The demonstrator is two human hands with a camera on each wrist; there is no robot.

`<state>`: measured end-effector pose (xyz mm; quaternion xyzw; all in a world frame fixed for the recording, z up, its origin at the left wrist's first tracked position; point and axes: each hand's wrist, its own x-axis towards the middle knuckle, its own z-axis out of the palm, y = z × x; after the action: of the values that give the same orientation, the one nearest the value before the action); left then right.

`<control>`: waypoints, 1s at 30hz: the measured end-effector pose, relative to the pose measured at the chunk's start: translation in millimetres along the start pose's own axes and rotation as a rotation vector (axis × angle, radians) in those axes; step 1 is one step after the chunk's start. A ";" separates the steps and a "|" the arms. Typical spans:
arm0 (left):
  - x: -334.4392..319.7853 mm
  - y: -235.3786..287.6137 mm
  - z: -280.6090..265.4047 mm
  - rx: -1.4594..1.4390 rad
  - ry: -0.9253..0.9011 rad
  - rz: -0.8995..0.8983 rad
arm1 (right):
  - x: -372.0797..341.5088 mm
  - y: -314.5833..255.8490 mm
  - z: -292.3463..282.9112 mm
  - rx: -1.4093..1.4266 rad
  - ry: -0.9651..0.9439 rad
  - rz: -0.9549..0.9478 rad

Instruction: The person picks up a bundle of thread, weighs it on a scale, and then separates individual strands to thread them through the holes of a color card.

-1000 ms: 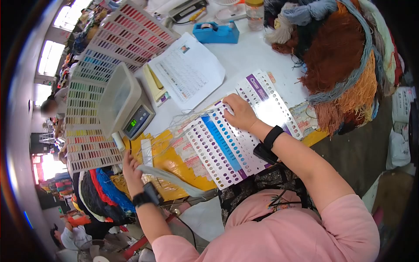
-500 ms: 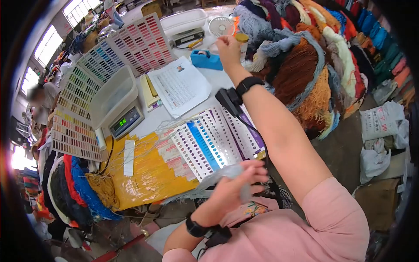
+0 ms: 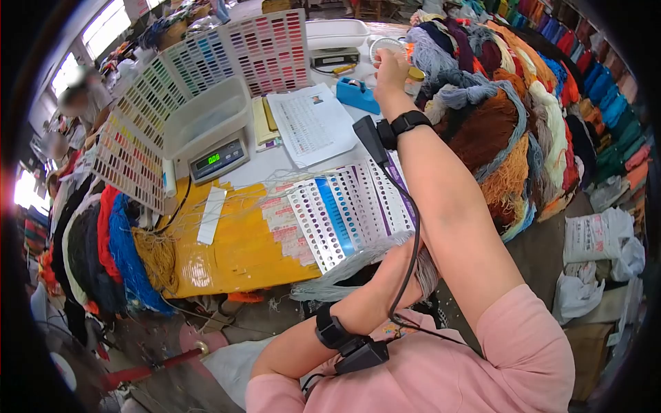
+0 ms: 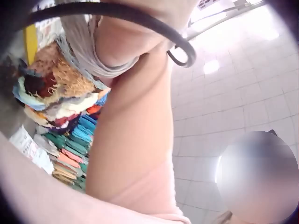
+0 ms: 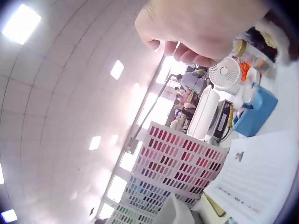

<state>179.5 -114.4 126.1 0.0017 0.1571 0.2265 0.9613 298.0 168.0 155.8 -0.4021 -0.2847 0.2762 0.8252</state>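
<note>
My right hand (image 3: 391,72) is raised over the back of the table, overlapping a small white fan (image 5: 225,72). Its fingers are curled, and nothing shows between them in the right wrist view. My left hand (image 4: 140,32) is tucked beneath the right forearm, largely hidden from the head view. Around its thumb side loops a skein of grey yarn (image 4: 84,42), which the hand holds. From there the yarn trails along the table's front edge in the head view. Close by lie the punched color cards (image 3: 334,213), with a blue strip and purple edges.
A digital scale (image 3: 219,160) with a clear bin (image 3: 206,120) stands left, before a folding color chart (image 3: 200,65). Printed sheets (image 3: 310,124) and a blue tape dispenser (image 3: 357,95) lie behind the cards. Heaped yarn (image 3: 509,131) fills the right side. A black cable (image 3: 413,241) crosses the forearms.
My right hand has gone from the cards up to the back of the table. The left hand has moved right with the grey yarn, under the right forearm. The view has shifted.
</note>
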 end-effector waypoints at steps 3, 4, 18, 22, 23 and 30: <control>-6.6 -6.8 4.2 0.051 0.077 -0.002 | -3.9 13.2 -0.2 -0.274 -0.174 -0.157; -7.0 -9.0 3.0 0.032 0.138 0.026 | -5.1 21.0 -1.4 -0.367 -0.236 -0.214; -7.2 4.1 -4.3 0.084 0.173 0.038 | -38.6 28.0 4.8 -0.731 -0.388 -0.369; -5.7 6.5 -13.4 0.164 0.227 0.060 | -41.4 31.8 5.7 -0.755 -0.430 -0.378; -7.0 8.0 -13.5 0.190 0.221 0.062 | -43.1 32.1 5.3 -0.762 -0.452 -0.374; -10.7 14.8 -9.6 0.272 0.240 0.044 | -50.4 38.0 4.1 -0.806 -0.497 -0.403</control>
<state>161.0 -106.5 121.3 0.1082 0.2999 0.2228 0.9213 252.0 155.5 114.3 -0.5477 -0.6278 0.0674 0.5490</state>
